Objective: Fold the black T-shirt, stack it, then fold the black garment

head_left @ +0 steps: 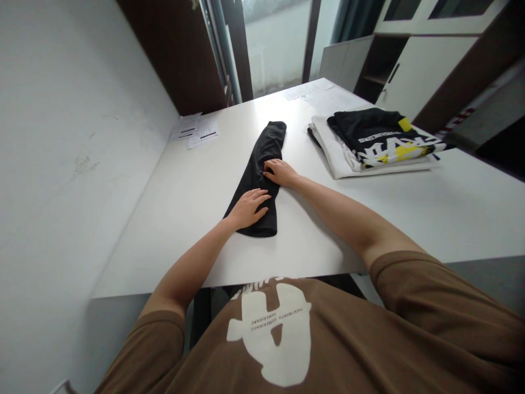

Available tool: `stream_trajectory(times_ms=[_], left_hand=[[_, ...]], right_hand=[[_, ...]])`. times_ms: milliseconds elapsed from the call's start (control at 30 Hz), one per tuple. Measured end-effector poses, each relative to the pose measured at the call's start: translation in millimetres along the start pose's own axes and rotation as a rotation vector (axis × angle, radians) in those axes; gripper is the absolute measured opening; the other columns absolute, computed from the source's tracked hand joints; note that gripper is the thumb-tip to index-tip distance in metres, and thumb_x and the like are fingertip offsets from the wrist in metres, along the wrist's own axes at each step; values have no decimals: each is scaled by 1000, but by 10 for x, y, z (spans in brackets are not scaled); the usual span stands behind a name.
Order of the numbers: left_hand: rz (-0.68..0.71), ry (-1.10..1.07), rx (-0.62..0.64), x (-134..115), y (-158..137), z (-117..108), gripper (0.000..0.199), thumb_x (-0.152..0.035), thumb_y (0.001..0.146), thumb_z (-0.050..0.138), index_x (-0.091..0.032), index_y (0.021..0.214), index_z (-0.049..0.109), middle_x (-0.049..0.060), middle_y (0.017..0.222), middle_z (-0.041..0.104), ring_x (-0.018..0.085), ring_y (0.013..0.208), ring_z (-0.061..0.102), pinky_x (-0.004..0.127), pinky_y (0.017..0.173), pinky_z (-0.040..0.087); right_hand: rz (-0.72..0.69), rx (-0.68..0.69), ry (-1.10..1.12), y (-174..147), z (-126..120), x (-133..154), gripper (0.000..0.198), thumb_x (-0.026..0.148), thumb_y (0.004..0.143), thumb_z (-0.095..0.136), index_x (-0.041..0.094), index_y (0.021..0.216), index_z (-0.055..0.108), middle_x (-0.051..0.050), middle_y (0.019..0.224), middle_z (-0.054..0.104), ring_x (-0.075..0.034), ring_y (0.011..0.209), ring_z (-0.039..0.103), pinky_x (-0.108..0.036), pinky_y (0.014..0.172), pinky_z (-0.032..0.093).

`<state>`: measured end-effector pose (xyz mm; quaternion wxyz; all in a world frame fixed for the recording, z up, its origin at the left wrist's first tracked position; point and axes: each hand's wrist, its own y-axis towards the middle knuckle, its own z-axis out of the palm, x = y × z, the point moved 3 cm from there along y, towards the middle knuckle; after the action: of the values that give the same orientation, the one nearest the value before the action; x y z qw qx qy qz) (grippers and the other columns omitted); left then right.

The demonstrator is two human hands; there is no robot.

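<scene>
A black garment, folded into a long narrow strip, lies slantwise on the white table in front of me. It is wider at the near end and shows soft creases; its exact kind is hard to make out. My left hand rests palm down on the near part, fingers spread across the cloth. Farther up, my right hand touches the garment's middle from its right edge, with the fingers slightly bent and the thumb apart from them. Neither hand lifts the cloth.
On the right of the table sits a stack of folded clothes, with a black printed shirt above white cloth. Paper sheets lie at the far left corner by the wall. Cabinets stand behind on the right.
</scene>
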<state>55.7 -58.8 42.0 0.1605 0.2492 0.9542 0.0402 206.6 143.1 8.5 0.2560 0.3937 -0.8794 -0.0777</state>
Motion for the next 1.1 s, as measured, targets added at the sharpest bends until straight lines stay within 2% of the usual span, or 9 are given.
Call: stream_trajectory(times_ms=[733,1100], left_hand=[[-11,-12,13,-2,5,5,46,-32,108,61,-25,153,68,9,170,60,32,163,49,57,141,37],[1,-21,13,-5,-6,-5,47,-33,110,60,-22,154,67,11,170,60,33,164,48,57,142,35]], right_hand=[[0,10,1,-13,-24,28,23,35,103,63,22,118,75,-14,130,78,-37,130,65,-53,117,50],[4,2,11,-11,-6,6,23,35,103,64,21,117,75,-15,128,78,-39,127,64,-54,114,51]])
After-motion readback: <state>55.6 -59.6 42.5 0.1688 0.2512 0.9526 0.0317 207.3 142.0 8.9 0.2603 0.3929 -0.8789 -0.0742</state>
